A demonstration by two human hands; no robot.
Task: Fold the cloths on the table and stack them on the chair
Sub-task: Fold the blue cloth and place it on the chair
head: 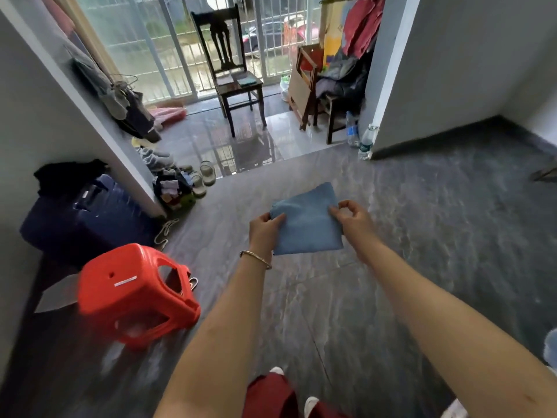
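Arms reached forward at frame centre; left hand (265,229) and right hand (351,217) each pinched a side of the folded blue cloth (306,221).

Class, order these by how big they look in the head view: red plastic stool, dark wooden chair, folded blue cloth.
1. Red plastic stool, near the camera.
2. Dark wooden chair, far off, so these two are unsure.
3. Folded blue cloth.
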